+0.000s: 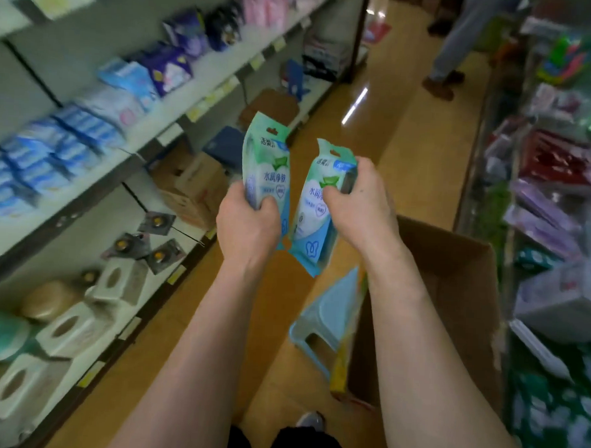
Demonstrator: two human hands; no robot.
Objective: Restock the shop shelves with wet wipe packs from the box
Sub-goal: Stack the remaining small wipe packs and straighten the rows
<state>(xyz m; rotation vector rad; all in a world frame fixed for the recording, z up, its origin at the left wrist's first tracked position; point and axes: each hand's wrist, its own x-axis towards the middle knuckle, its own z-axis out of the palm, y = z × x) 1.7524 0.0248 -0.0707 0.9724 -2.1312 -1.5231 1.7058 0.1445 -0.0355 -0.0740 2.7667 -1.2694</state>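
My left hand (248,223) grips a green and blue wet wipe pack (268,165) by its lower end, held upright over the aisle floor. My right hand (359,203) holds a second, matching wet wipe pack (317,208) near its top, its lower end hanging down. The two packs are side by side, a small gap between them. The brown cardboard box (454,274) stands open on the floor below my right forearm; its inside is mostly hidden. The shop shelves (148,143) run along my left.
Blue packs (46,155) fill the middle left shelf; tissue boxes (69,329) sit on the lowest one. A light blue plastic stool (327,320) stands left of the box. Another cardboard box (191,185) sits under the shelf. A person (461,44) stands far down the aisle. Goods line the right side (559,201).
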